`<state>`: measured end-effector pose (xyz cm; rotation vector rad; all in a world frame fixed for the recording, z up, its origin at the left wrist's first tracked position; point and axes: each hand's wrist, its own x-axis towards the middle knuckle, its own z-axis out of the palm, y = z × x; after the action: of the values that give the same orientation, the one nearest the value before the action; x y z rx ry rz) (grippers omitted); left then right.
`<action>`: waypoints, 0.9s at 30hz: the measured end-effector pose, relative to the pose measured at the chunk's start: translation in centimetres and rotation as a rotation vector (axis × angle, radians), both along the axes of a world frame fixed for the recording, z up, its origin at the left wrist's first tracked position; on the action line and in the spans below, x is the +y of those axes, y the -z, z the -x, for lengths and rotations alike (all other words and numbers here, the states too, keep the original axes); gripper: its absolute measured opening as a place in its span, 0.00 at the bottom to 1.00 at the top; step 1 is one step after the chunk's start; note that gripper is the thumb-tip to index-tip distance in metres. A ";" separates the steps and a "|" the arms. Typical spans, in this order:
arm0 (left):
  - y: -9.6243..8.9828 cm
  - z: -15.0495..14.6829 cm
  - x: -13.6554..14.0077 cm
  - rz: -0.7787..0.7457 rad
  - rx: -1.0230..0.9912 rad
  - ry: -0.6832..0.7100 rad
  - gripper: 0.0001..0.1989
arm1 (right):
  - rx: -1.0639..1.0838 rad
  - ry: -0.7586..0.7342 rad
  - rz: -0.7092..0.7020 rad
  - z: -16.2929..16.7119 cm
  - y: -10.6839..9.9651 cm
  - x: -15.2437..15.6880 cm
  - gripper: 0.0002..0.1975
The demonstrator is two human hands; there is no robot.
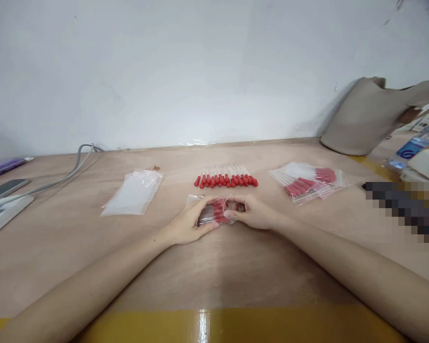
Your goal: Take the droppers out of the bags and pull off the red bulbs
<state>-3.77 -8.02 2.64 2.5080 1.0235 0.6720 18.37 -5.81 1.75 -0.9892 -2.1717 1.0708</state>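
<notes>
The bag [219,213] at centre is clear, glossy, crinkled plastic. Above it, red bulbs [220,180] look rubbery, slightly shiny; their stems [224,170], smooth and transparent. The bench [214,271] resembles smooth wood, glossy along the frame's bottom. The wall [214,71] looks mostly matt.

Left grip [189,223] and right grip [254,212] on bag [208,217] of red-bulbed droppers [219,209]

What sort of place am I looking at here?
Probably a small packing workspace: a table against a wall, with a row of red-ended clear tubes, flat plastic bags and tube-filled bags.
</notes>
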 end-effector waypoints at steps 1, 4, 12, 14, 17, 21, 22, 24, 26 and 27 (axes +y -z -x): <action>0.1 -0.2 0.1 0.005 -0.014 -0.004 0.27 | -0.008 0.006 -0.002 0.0 0.0 0.0 0.10; 0.2 -0.6 0.4 0.012 -0.049 0.004 0.27 | 0.030 0.080 0.009 0.0 0.1 0.1 0.12; 0.6 -0.6 0.7 -0.015 -0.069 0.004 0.26 | 0.252 0.085 0.200 0.8 0.3 -0.3 0.17; 0.6 -0.6 0.7 -0.003 -0.057 0.003 0.27 | 0.279 0.052 0.161 1.1 0.6 -0.4 0.13; 0.5 -0.6 0.6 0.011 -0.028 0.002 0.28 | 0.293 0.092 0.094 1.3 0.9 -0.4 0.10; 0.4 -0.7 0.5 0.036 0.024 -0.020 0.27 | 0.352 0.132 0.157 0.6 0.5 -0.2 0.13; 0.3 -0.7 0.4 0.043 0.033 -0.029 0.27 | 0.360 0.145 0.203 0.2 0.3 -0.2 0.14; 0.3 -0.7 0.4 0.058 0.046 -0.048 0.27 | 0.372 0.178 0.308 -0.6 0.0 0.0 0.16; 0.2 -0.8 0.3 0.072 0.052 -0.051 0.26 | 0.416 0.195 0.401 -1.3 -0.1 0.2 0.18; 0.2 -0.8 0.3 0.074 0.050 -0.046 0.25 | 0.446 0.195 0.439 -1.7 -0.1 0.3 0.18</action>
<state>-2.99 -7.68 2.47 2.4550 1.1062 0.5764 20.03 -5.51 1.85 -1.0000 -1.4851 1.5376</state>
